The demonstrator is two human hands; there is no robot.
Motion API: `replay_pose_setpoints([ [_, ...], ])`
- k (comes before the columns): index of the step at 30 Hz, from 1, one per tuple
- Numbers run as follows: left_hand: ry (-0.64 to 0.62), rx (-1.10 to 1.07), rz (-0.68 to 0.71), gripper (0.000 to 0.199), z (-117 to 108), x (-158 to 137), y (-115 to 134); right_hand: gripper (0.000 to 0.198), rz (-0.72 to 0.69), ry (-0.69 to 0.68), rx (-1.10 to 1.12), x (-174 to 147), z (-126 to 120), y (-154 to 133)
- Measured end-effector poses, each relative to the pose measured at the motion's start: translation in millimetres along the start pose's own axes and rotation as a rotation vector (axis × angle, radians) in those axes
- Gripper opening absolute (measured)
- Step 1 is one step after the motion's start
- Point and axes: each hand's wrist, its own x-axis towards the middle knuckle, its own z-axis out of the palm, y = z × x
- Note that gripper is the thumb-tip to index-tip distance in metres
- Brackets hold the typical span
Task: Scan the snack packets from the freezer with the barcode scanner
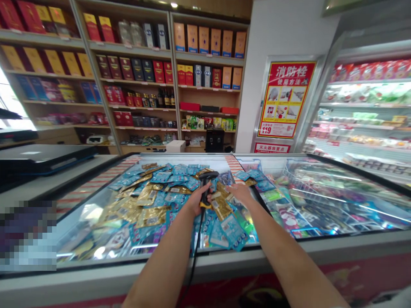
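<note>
My left hand (199, 199) is wrapped round the grip of a black barcode scanner (207, 176) with yellow trim. Its dark cable runs down past the freezer's front edge. To the right, my right hand (238, 191) reaches over the packets, fingers stretched towards the scanner; whether its fingertips touch a packet is unclear. Below and between the hands lies a gold packet (221, 206). Nearer to me are blue packets (233, 231) with white label panels. A broad pile of blue and gold packets (150, 194) spreads to the left on the glass lid.
Under the glass, the chest freezer (324, 188) holds many packaged goods. A flat dark device (45, 156) stands on the left counter. Shelves of boxed goods (135, 70) line the back wall, beside a red notice (282, 100). A lit display fridge (369, 111) stands at right.
</note>
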Motion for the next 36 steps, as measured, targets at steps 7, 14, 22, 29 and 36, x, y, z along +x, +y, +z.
replay_pose_setpoints([
  [7, 0.013, -0.031, 0.009, 0.019, 2.5, -3.1, 1.1, 0.056, 0.044, -0.148, -0.239, -3.9, 6.1, -10.1],
  [14, 0.043, -0.02, 0.002, 0.018, 3.5, -3.8, 1.7, 0.056, 0.138, 0.01, 0.063, -6.1, 10.6, -3.3],
  [22, 0.044, -0.023, 0.008, 0.019, 5.3, -5.6, 1.4, 0.028, 0.005, 0.43, 0.499, -6.4, -16.0, 3.0],
  [29, 0.018, 0.002, 0.027, 0.022, 0.9, -3.1, 0.6, 0.03, -0.092, 0.521, 0.459, -11.8, -29.8, -9.6],
  [36, 0.018, 0.016, 0.046, 0.025, 4.0, -5.4, 0.4, 0.02, -0.008, 0.074, 0.22, -6.8, -2.9, 2.9],
])
